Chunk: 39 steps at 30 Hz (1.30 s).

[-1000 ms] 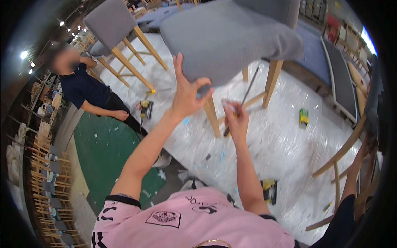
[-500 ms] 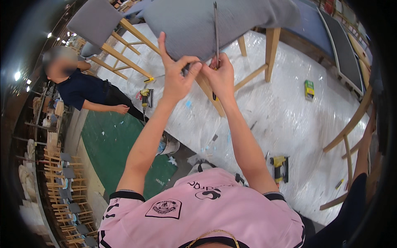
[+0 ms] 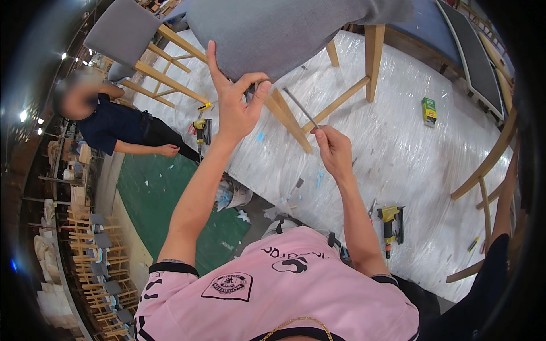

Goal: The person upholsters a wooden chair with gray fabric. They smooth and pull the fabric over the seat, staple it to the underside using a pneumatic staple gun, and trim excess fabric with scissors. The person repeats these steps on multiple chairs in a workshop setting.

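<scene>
A chair seat (image 3: pixel 256 37) covered in grey fabric is in front of me, with a pale wooden leg (image 3: pixel 290 122) slanting down from its near corner. My left hand (image 3: pixel 238 105) is at that corner, thumb and a finger pinching the edge of the grey cover while the index finger stretches up along the fabric. Held in my closed right hand (image 3: pixel 335 152), to the right of the leg, is a screwdriver (image 3: pixel 298 104). Its long metal shaft points up and left, apart from the seat; its handle is hidden in the hand.
Plastic film wraps the worktop (image 3: pixel 392 136). On it lie a yellow-black nail gun (image 3: pixel 391 230), a second nail gun (image 3: pixel 200 131) and a green-yellow box (image 3: pixel 429 112). Another grey chair (image 3: pixel 122 31) stands left, near a person in dark clothing (image 3: pixel 122 122). A bucket (image 3: pixel 236 193) is below the table edge.
My right hand has moved down and right, away from the seat corner, tilting the screwdriver from upright to leaning left. My left hand stays at the corner.
</scene>
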### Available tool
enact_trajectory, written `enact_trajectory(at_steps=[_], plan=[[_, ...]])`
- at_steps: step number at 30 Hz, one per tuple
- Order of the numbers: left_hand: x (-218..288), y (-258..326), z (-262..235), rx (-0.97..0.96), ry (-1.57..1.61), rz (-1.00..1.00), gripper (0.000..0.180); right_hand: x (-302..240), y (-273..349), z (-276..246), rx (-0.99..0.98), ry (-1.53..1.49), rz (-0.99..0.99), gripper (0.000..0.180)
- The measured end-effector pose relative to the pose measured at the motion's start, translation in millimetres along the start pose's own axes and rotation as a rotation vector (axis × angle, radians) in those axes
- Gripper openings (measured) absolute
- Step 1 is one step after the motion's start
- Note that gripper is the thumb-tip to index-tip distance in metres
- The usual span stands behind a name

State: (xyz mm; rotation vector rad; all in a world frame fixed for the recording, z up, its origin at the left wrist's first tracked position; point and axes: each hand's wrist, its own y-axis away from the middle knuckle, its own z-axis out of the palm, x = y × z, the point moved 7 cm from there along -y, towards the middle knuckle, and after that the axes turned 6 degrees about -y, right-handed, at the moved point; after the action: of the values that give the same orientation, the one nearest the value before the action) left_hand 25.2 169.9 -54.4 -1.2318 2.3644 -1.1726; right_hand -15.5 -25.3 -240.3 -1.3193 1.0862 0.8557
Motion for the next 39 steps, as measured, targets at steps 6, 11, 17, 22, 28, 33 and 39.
enact_trajectory(at_steps=[6, 11, 17, 22, 28, 33, 39], plan=[[-2.6, -0.5, 1.6, -0.024, 0.102, -0.093, 0.009, -4.3, -25.8, 3.1, -0.013, 0.069, -0.088, 0.028], [1.3, -1.4, 1.9, 0.005, 0.13, -0.058, 0.007, 5.1, -34.0, 0.0, -0.012, 0.075, -0.183, 0.028], [-2.4, 2.2, 1.9, -0.018, 0.184, -0.134, 0.006, 4.8, -49.5, 11.7, 0.004, 0.071, -0.302, 0.026], [-0.9, -2.9, 3.0, -0.012, 0.164, -0.066, 0.005, -1.8, -82.8, 21.1, 0.061, 0.025, -0.479, 0.013], [-4.9, -0.6, 4.9, -0.023, 0.172, -0.028, 0.007, -22.1, -116.8, 29.5, 0.065, 0.029, -0.683, 0.009], [-5.7, 0.9, 5.3, -0.039, 0.112, -0.011, 0.007, -60.2, -122.2, 22.1, -0.015, 0.099, -0.765, 0.01], [-0.7, -2.7, 3.4, 0.012, 0.091, 0.016, 0.008, -69.9, -125.5, 12.1, -0.023, 0.135, -0.757, 0.015]])
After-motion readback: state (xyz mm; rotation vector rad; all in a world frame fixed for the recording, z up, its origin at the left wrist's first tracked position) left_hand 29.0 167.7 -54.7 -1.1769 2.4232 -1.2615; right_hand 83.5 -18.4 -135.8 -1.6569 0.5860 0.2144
